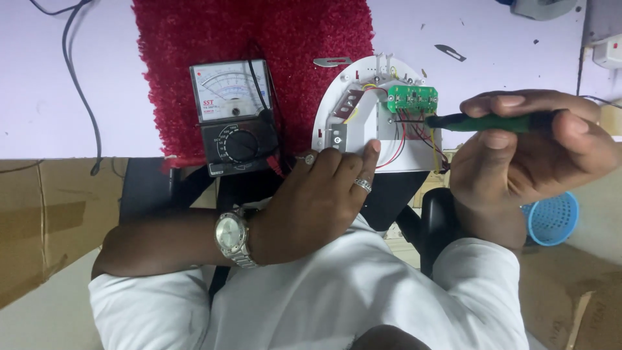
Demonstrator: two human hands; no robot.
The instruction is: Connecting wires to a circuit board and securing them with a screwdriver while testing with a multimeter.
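My left hand, with rings and a silver wristwatch, rests its fingers on the near edge of a white round housing and steadies it. Inside the housing sits a small green circuit board with red, black and yellow wires running from it. My right hand grips a green-handled tool. Its dark tip points left and touches just below the circuit board.
An analog multimeter with black leads lies on a red fuzzy mat on the pale table. A blade and a small metal piece lie beyond the housing. A blue basket and cardboard sit below.
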